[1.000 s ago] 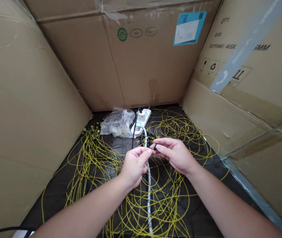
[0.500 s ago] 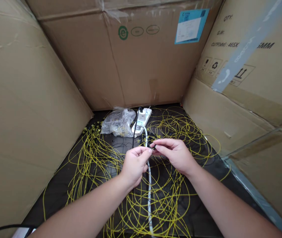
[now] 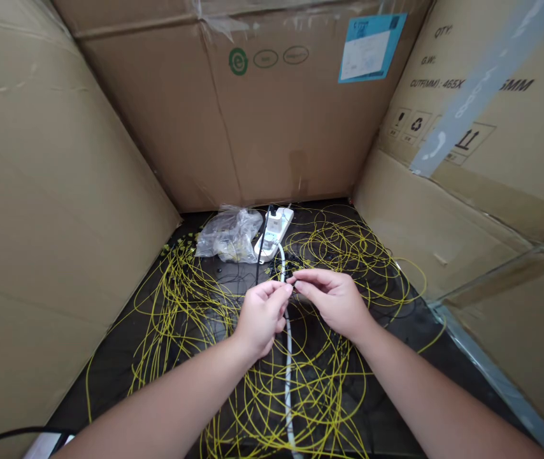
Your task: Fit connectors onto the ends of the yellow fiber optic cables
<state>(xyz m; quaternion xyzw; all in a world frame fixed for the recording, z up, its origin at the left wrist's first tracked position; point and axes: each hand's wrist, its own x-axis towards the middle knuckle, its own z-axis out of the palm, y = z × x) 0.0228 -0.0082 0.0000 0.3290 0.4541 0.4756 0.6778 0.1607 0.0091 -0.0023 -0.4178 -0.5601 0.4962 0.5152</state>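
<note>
Drawn closer to its partner since the earlier frame in my remote head view, a bare right hand [image 3: 332, 299] pinches a tiny black piece [image 3: 295, 285] at centre; the bare left hand's [image 3: 262, 315] fingertips press together, contents unclear. So small, it could slip, I judge, among thin looped yellow cables [image 3: 176, 277] at nine. Crumpled clear plastic bag [image 3: 229, 236], eleven o'clock, and oblong white power strip [image 3: 281, 234], twelve, obstruct.

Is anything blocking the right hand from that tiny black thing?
No, nothing visible is. The right hand has its fingertips at the tiny black piece. The left hand pinches close beside it, and the loops of yellow wire lie lower down.
</note>
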